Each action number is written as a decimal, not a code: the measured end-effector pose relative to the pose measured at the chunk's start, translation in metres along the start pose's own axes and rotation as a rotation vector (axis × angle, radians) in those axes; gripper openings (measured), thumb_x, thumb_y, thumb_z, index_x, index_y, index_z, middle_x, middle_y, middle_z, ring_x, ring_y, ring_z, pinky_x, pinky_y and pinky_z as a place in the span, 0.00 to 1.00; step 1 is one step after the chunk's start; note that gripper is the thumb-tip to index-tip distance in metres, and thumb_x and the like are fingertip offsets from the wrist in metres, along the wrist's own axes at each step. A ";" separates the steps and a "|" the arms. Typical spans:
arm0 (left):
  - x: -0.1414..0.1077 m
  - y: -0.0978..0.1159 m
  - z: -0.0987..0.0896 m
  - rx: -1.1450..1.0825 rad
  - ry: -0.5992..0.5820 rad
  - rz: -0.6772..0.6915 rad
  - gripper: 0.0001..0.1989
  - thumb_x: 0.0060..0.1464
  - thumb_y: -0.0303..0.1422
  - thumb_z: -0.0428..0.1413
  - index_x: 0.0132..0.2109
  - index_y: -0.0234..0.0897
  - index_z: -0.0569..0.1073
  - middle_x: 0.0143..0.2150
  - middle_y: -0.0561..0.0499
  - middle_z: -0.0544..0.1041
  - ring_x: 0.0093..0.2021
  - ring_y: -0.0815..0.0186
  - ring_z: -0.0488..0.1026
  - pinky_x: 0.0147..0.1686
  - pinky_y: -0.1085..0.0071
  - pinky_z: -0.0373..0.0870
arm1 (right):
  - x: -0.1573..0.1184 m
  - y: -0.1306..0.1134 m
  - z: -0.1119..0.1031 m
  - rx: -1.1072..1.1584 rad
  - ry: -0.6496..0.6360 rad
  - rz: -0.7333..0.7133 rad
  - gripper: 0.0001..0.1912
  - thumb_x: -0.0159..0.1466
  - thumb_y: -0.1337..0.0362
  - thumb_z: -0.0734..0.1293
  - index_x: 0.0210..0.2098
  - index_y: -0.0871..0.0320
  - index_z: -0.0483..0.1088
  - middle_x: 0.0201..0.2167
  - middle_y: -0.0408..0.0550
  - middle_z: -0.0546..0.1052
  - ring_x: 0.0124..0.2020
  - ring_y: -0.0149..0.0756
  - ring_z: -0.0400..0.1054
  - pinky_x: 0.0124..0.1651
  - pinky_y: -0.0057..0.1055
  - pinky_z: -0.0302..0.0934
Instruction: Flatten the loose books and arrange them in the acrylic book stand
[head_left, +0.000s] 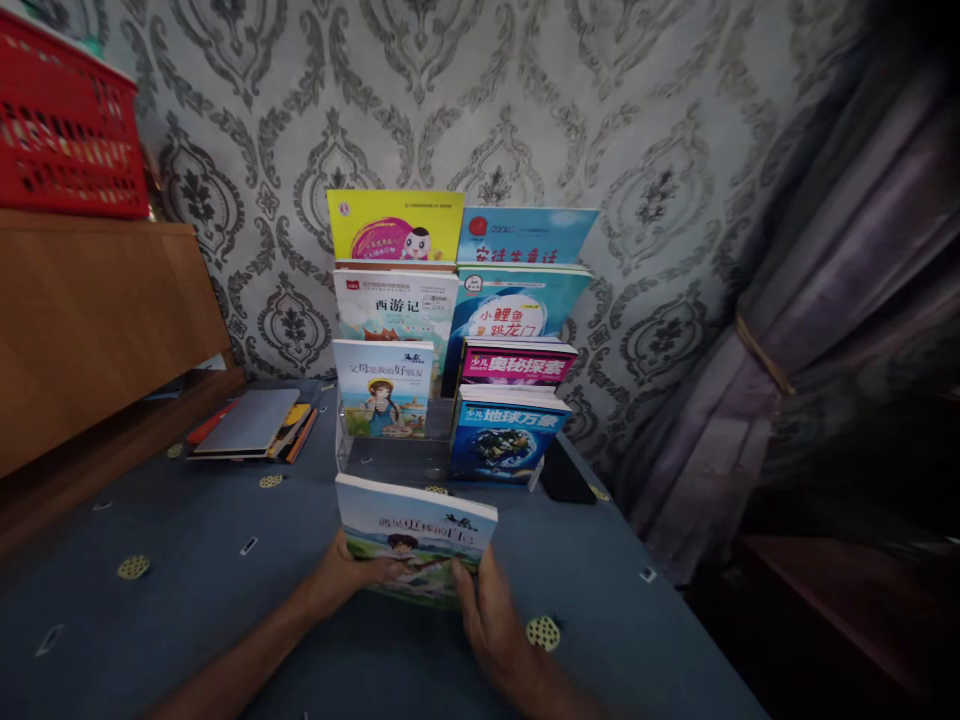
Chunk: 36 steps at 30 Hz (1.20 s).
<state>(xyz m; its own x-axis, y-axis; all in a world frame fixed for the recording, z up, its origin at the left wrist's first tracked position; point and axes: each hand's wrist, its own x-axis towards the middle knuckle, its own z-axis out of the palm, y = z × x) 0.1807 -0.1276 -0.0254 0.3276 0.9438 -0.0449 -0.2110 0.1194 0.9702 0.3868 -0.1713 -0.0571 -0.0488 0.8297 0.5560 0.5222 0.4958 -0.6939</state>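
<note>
Both hands hold one book (416, 530) with a pale blue cover and a drawn child on it, tilted above the table. My left hand (349, 575) grips its left edge, thumb across the cover. On the right edge, my right hand (487, 610) is closed with its thumb on the front. Just beyond stands a clear tiered book rack (390, 462). Its front tiers carry a book with a girl in a yellow hat (382, 390) and a blue earth book (510, 440). Behind them rise a pink-titled book (517, 365), a white book (397, 305), a teal book (517, 305), a yellow book (394, 225) and a blue book (529, 235).
A pile of books (251, 420) lies at the left of the blue-covered table (225, 600). Right of the rack is a dark flat object (568, 470). A wooden cabinet (97, 330) bears a red basket (71, 130). A tied curtain (712, 400) hangs at right, before a patterned wall (525, 100).
</note>
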 end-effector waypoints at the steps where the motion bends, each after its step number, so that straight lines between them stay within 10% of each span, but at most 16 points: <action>1: -0.001 -0.001 0.000 -0.006 0.007 -0.004 0.27 0.32 0.44 0.74 0.41 0.35 0.82 0.45 0.43 0.83 0.49 0.48 0.79 0.52 0.55 0.75 | 0.000 0.000 -0.001 -0.022 0.009 -0.004 0.12 0.73 0.58 0.56 0.45 0.54 0.69 0.39 0.50 0.80 0.41 0.39 0.77 0.46 0.32 0.73; 25: 0.009 0.009 -0.011 -0.222 0.117 -0.005 0.32 0.28 0.55 0.72 0.32 0.31 0.79 0.28 0.43 0.82 0.36 0.52 0.81 0.39 0.60 0.78 | 0.005 0.012 -0.007 -0.024 -0.024 0.051 0.20 0.72 0.51 0.56 0.52 0.54 0.71 0.43 0.53 0.81 0.44 0.45 0.76 0.45 0.36 0.73; 36: 0.004 0.017 -0.007 -0.053 -0.038 0.009 0.22 0.37 0.36 0.73 0.42 0.33 0.82 0.40 0.43 0.84 0.41 0.54 0.81 0.46 0.61 0.77 | 0.021 -0.006 -0.015 0.005 -0.028 -0.072 0.14 0.73 0.58 0.55 0.41 0.53 0.70 0.30 0.48 0.77 0.31 0.37 0.74 0.36 0.29 0.69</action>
<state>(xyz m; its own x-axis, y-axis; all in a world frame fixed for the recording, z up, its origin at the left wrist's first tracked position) 0.1723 -0.1194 -0.0106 0.3601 0.9326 -0.0258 -0.2625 0.1278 0.9564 0.3952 -0.1606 -0.0341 -0.1099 0.7989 0.5913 0.5119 0.5554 -0.6554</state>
